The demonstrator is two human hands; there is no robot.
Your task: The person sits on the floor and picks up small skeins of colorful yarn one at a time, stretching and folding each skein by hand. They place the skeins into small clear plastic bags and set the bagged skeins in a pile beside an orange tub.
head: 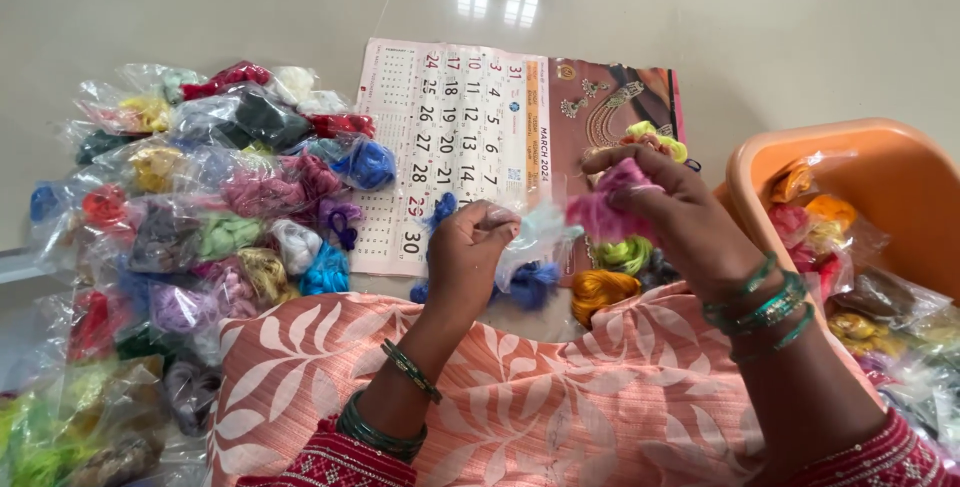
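Observation:
My left hand (pixel 468 252) pinches the mouth of a small clear plastic bag (pixel 530 237) above my lap. My right hand (pixel 675 212) grips a pink bundle of thread (pixel 598 212) right beside the bag's open end. Both wrists carry green bangles. Loose bundles lie on the floor under my hands: a blue one (pixel 533 284), a lime green one (pixel 625 252), an orange-gold one (pixel 600 290) and a yellow-green one (pixel 655 137).
A wall calendar (pixel 450 127) lies flat on the pale floor ahead. A heap of bagged coloured threads (pixel 200 207) spreads to the left. An orange plastic tub (pixel 880 167) with more bagged threads stands at the right. Peach leaf-patterned cloth (pixel 560 397) covers my lap.

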